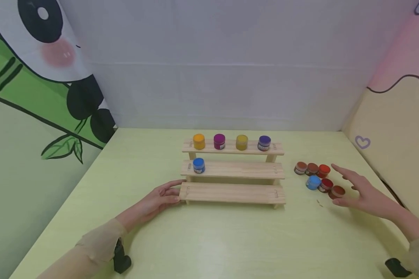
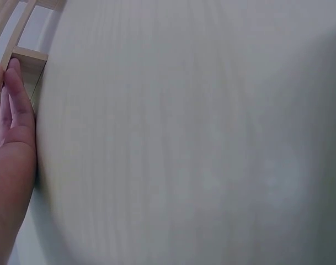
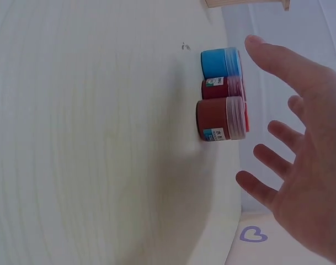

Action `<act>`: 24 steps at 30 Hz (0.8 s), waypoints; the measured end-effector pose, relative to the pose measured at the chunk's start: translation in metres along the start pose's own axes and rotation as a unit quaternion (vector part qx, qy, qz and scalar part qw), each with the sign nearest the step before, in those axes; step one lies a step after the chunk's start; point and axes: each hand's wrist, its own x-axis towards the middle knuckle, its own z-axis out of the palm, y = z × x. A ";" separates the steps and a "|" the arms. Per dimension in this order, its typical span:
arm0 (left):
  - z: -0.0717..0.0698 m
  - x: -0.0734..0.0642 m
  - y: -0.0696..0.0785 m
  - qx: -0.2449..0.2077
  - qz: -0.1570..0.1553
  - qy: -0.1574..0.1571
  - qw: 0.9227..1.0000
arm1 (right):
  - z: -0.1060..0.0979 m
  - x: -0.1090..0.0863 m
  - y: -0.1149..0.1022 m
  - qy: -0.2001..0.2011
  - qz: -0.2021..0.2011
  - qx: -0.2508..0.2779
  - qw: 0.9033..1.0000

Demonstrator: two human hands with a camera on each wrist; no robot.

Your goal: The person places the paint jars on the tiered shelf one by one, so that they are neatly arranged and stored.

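A three-tier wooden rack [image 1: 232, 192] stands mid-table. My left hand [image 1: 161, 201] holds the left end of its lowest board, thumb at the front and index finger towards the back; in the left wrist view, the fingers [image 2: 16, 94] lie against the wood. My right hand [image 1: 368, 193] hovers with fingers spread at the right side of a group of small paint jars. The group has a light blue jar [image 1: 313, 182], a dark red jar [image 1: 326, 185], a brown jar [image 3: 214, 120] nearest the thumb, and a bright red jar [image 1: 323, 170] among two more brownish ones.
Along the top board stand an orange jar [image 1: 199, 142], a purple jar [image 1: 219, 142], a yellow jar [image 1: 242, 142] and a violet jar [image 1: 264, 143]. A blue jar [image 1: 198, 166] is at the left of the middle board. A pale wall [image 1: 230, 97] closes off the back.
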 end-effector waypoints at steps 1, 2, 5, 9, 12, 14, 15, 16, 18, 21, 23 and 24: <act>0.000 0.000 0.000 0.000 0.000 0.000 1.000 | 0.000 -0.001 0.003 -0.001 -0.002 -0.005 1.000; 0.000 0.000 0.000 0.001 0.000 0.001 1.000 | 0.000 -0.002 0.006 0.000 -0.003 -0.009 1.000; 0.000 0.000 0.000 0.002 0.000 0.000 1.000 | 0.000 -0.005 0.012 0.002 -0.001 -0.004 1.000; 0.001 -0.001 0.001 0.003 -0.005 0.003 1.000 | 0.000 -0.008 0.018 0.000 -0.002 0.005 1.000; 0.001 -0.001 0.002 0.001 -0.004 0.003 1.000 | 0.000 -0.010 0.021 -0.008 0.001 0.012 1.000; 0.001 -0.001 0.002 -0.002 -0.003 0.002 1.000 | 0.000 -0.010 0.023 -0.010 0.004 0.014 1.000; 0.002 -0.001 0.002 -0.003 -0.002 0.001 1.000 | 0.000 -0.010 0.024 -0.011 0.007 0.016 1.000; 0.002 -0.001 0.002 -0.003 -0.002 0.001 1.000 | -0.001 -0.010 0.025 -0.013 0.010 0.019 1.000; 0.002 -0.001 0.003 -0.003 -0.001 0.002 1.000 | -0.001 -0.010 0.027 -0.018 0.019 0.029 0.999; 0.001 -0.001 0.002 -0.002 -0.001 0.003 1.000 | -0.002 -0.010 0.029 -0.033 0.041 0.049 0.997; 0.002 -0.002 0.003 -0.001 -0.001 0.003 1.000 | -0.002 -0.009 0.029 -0.040 0.055 0.058 0.996; 0.002 -0.001 0.003 0.001 -0.001 0.003 1.000 | -0.003 -0.009 0.029 -0.045 0.060 0.060 0.995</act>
